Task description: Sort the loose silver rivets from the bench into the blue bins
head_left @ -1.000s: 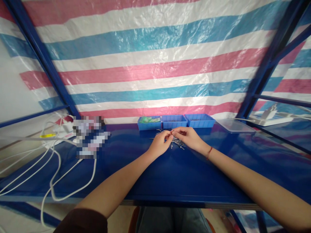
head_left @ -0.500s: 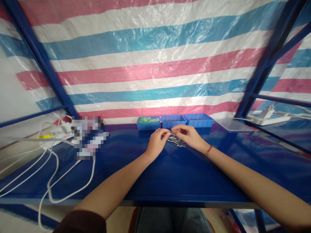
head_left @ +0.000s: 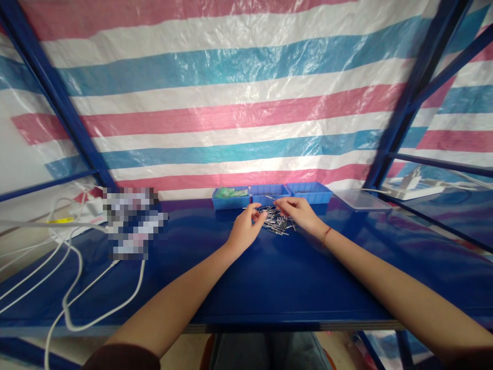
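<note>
A heap of thin silver metal rods (head_left: 278,224) lies on the blue table between my hands; their exact kind is too small to make out. My right hand (head_left: 298,210) pinches one thin metal rod (head_left: 270,197) between thumb and fingertips, its tip pointing left in front of the middle blue bin (head_left: 270,191). At the heap's left edge is my left hand (head_left: 245,226), thumb and fingers apart, with nothing visible between them.
Beside the middle bin stand a left blue bin (head_left: 231,199) with green packets and a right blue bin (head_left: 311,194). A clear plastic lid (head_left: 360,200) lies further right. White cables (head_left: 79,267) and a pixelated object (head_left: 134,226) occupy the left side. Power strips sit at both sides.
My hands were together over the heap and are now apart. The left fingers have spread, while the right hand has a rod raised near the middle bin. The view has shifted slightly.
</note>
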`<state>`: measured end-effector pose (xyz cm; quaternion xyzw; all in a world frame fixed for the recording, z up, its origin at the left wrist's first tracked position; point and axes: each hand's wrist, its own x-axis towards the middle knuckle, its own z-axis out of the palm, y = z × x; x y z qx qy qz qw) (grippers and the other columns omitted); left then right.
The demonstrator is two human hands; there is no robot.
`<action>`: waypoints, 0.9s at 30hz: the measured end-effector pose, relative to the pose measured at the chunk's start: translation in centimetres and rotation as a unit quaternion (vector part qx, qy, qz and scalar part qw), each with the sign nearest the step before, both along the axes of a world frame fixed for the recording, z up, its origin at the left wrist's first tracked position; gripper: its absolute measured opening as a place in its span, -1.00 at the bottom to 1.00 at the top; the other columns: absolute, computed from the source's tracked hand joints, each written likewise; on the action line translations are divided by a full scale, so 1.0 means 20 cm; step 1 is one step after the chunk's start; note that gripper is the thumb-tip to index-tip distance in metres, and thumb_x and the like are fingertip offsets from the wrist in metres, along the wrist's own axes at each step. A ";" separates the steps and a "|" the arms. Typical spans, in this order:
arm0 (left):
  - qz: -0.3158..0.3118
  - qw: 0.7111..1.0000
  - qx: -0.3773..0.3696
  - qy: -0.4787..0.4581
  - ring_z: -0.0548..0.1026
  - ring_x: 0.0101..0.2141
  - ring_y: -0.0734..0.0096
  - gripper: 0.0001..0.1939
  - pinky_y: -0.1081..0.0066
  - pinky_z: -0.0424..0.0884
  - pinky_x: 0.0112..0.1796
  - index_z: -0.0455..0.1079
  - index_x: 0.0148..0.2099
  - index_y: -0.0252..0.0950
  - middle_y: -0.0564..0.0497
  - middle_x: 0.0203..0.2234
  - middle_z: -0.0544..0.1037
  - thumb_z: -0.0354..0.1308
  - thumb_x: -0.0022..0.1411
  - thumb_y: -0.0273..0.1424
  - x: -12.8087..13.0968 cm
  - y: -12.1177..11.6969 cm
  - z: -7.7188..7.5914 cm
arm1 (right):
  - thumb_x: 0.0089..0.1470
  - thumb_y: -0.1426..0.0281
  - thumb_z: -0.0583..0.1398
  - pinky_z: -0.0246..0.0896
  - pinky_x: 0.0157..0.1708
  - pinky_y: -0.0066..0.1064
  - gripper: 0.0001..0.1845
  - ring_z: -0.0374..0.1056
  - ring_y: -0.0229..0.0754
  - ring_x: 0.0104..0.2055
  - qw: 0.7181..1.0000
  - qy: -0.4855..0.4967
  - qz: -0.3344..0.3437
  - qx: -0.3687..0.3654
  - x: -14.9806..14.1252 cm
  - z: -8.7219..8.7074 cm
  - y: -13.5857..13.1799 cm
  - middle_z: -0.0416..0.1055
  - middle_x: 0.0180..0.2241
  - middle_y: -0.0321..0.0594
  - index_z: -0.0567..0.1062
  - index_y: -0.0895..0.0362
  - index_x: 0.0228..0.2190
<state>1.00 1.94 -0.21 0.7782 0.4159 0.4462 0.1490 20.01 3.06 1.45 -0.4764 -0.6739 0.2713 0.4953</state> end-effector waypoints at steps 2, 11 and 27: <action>-0.019 0.998 0.029 0.053 0.45 -0.29 0.40 -0.75 0.38 0.35 -0.18 0.34 -0.07 -0.25 0.02 -0.36 0.52 0.01 0.24 -0.30 0.00 0.00 -0.01 | -0.04 0.09 0.12 0.20 -0.53 -0.38 -0.59 0.32 -0.21 -0.56 0.993 0.012 -0.119 -0.002 0.08 -0.01 0.06 0.43 -0.56 -0.17 0.49 0.19 -0.53; -0.076 0.964 0.074 0.243 0.38 -0.12 0.29 -0.74 0.27 0.28 -0.04 0.44 -0.10 -0.23 -0.06 -0.15 0.46 -0.02 0.24 -0.37 0.01 0.00 -0.05 | 0.00 0.11 0.08 0.22 -0.50 -0.30 -0.58 0.30 -0.20 -0.63 0.957 -0.063 -0.282 -0.017 0.39 -0.05 0.22 0.46 -0.53 -0.12 0.52 0.18 -0.35; 0.000 0.964 0.071 0.258 0.43 -0.19 0.32 -0.82 0.30 0.24 -0.17 0.38 -0.17 -0.21 0.03 -0.28 0.51 -0.04 0.28 -0.35 0.01 -0.02 -0.03 | 0.05 0.27 0.11 0.14 -0.42 -0.43 -0.73 0.31 -0.25 -0.46 0.939 -0.299 0.148 0.081 -0.04 0.03 -0.09 0.47 -0.46 -0.22 0.53 0.17 -0.45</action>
